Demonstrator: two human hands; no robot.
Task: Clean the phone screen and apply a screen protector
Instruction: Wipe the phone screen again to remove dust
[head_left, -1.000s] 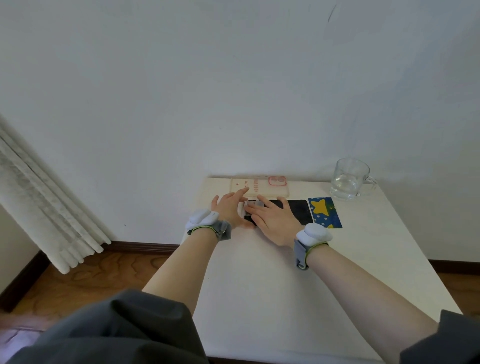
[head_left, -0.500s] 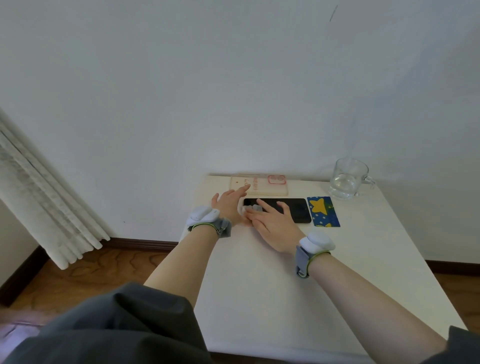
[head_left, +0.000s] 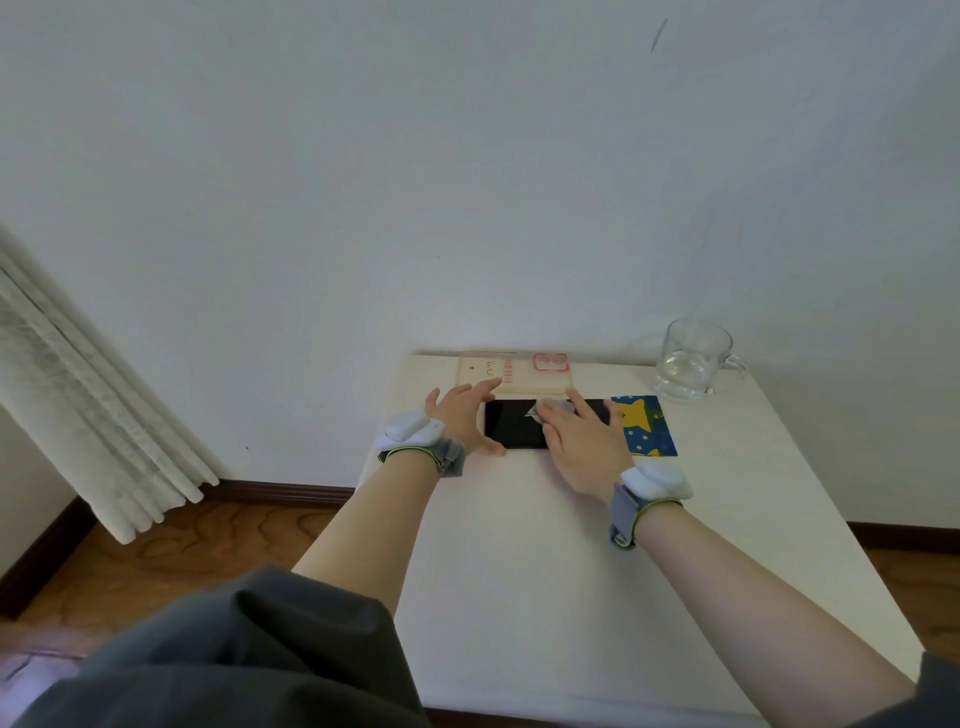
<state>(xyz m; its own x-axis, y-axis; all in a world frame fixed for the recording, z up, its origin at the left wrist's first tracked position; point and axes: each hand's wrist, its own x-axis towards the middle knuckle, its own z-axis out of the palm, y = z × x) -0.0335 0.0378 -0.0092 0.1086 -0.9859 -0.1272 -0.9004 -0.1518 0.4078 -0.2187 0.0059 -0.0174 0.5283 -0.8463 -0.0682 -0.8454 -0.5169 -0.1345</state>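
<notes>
Flat black glass phone (head_left: 511, 423) is held on the white table (head_left: 519, 571) by the spread left hand (head_left: 462, 418). A small grey wipe (head_left: 537, 408) is pressed under the flat right hand (head_left: 582, 441). Wiping is underway; no screen protector is on yet.

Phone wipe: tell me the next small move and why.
Probably slide the right hand and its wipe on toward the phone's right end. The wipe sits mid-screen, the left hand braces the left end, and the part under the right hand looks unwiped.
</notes>
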